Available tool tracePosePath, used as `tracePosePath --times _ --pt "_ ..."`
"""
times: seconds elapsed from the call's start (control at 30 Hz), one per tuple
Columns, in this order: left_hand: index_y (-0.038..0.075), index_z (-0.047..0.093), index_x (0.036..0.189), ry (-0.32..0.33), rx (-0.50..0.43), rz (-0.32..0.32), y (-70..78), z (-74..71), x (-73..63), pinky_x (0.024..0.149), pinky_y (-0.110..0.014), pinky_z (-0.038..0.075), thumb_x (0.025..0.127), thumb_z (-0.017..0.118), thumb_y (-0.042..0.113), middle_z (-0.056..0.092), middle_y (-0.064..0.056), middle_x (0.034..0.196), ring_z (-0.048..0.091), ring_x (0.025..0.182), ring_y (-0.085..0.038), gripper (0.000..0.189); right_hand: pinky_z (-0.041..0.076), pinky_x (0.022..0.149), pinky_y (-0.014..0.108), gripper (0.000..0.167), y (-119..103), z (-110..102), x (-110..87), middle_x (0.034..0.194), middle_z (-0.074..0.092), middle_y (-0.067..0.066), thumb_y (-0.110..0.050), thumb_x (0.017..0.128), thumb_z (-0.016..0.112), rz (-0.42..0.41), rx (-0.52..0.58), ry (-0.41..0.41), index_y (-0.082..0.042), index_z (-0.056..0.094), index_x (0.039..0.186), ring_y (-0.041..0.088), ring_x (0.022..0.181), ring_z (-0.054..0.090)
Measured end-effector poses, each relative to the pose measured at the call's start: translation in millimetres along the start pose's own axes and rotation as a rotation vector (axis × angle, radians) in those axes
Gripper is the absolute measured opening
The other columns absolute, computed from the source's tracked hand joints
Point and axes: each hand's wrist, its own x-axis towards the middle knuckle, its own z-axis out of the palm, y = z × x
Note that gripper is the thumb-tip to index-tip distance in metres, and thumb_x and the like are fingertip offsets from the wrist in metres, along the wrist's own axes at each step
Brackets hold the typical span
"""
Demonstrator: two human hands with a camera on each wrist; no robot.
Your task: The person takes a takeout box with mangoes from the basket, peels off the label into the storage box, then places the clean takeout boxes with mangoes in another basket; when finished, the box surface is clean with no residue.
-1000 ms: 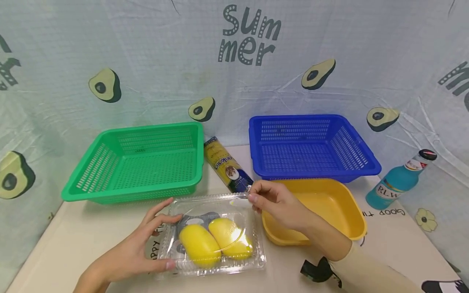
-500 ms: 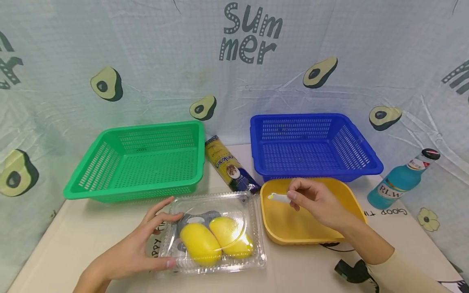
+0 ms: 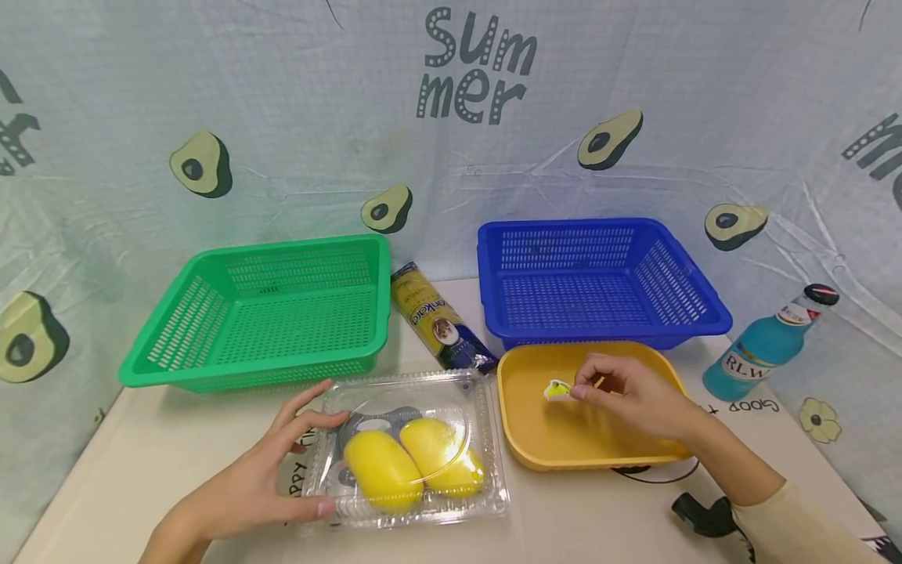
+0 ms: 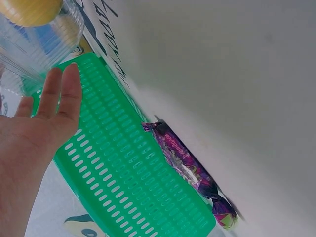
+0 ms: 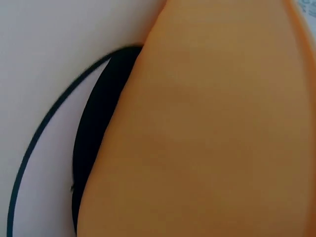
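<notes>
A clear plastic clamshell box [image 3: 493,470] with two yellow mangoes [image 3: 384,470] inside sits at front centre. My left hand [image 3: 261,478] rests against its left side, thumb on the near corner, index finger over the lid. In the left wrist view, straight fingers [image 4: 70,94] reach toward the box. My right hand [image 3: 627,392] is over the yellow basin [image 3: 517,439], pinching a small white-edged sticker [image 3: 557,390] with a yellow-green picture between thumb and fingertips. The basin's outer wall [image 5: 207,128] fills most of the right wrist view, where the right hand is hidden.
A green basket [image 3: 282,364] stands at the back left and a blue basket [image 3: 606,333] at the back right. Between them lies a yellow-blue pasta packet [image 3: 440,321]. A blue bottle [image 3: 764,348] leans at right. A purple wrapped packet [image 4: 185,165] lies beside the green basket.
My right hand has moved right from the box's far right corner to over the yellow basin, carrying the sticker, which has turned its picture upward. My left hand stays on the box.
</notes>
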Motion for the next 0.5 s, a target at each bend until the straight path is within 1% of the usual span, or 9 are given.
tracePosePath --times 0.13,0.23,0.33,0.37,0.5 --pt "0.031 0.047 0.146 -0.001 -0.003 -0.009 -0.5 -0.2 -0.2 0.099 -0.039 0.048 0.075 0.093 0.028 0.011 -0.006 0.171 0.018 0.149 -0.004 0.085 0.051 0.075 0.024 0.007 4 1 0.2 0.088 0.066 -0.01 -0.021 0.099 0.069 -0.015 -0.149 -0.045 -0.026 0.068 0.095 0.011 0.085 0.06" --pt "0.031 0.048 0.145 -0.002 -0.029 -0.009 -1.3 0.0 0.1 0.093 -0.033 0.05 0.075 0.092 0.027 0.009 -0.003 0.171 0.02 0.147 -0.001 0.083 0.05 0.075 0.023 0.007 9 0 0.2 0.088 0.064 -0.017 -0.025 0.099 0.07 -0.048 -0.238 -0.083 -0.03 0.067 0.096 0.007 0.083 0.058" --pt "0.028 0.049 0.145 -0.004 -0.072 0.013 -2.6 0.4 0.5 0.082 -0.029 0.051 0.076 0.092 0.026 0.008 -0.003 0.171 0.024 0.144 0.0 0.082 0.05 0.073 0.023 0.006 14 -1 -0.3 0.088 0.063 -0.018 -0.029 0.1 0.069 -0.073 -0.279 -0.126 -0.032 0.067 0.095 0.005 0.081 0.056" --pt "0.027 0.049 0.145 -0.005 -0.088 0.018 -3.0 0.6 0.7 0.079 -0.029 0.051 0.076 0.092 0.025 0.008 -0.004 0.171 0.028 0.141 0.0 0.082 0.049 0.072 0.023 0.006 16 -2 -0.6 0.088 0.062 -0.018 -0.029 0.1 0.069 -0.079 -0.281 -0.137 -0.032 0.067 0.095 0.005 0.081 0.056" --pt "0.025 0.048 0.147 -0.012 -0.127 0.02 -3.7 0.7 0.8 0.074 -0.027 0.052 0.077 0.092 0.023 0.006 -0.005 0.171 0.042 0.129 -0.004 0.082 0.049 0.071 0.023 0.006 23 -5 -2.2 0.088 0.062 -0.018 -0.028 0.1 0.069 -0.095 -0.286 -0.168 -0.031 0.067 0.095 0.004 0.08 0.055"
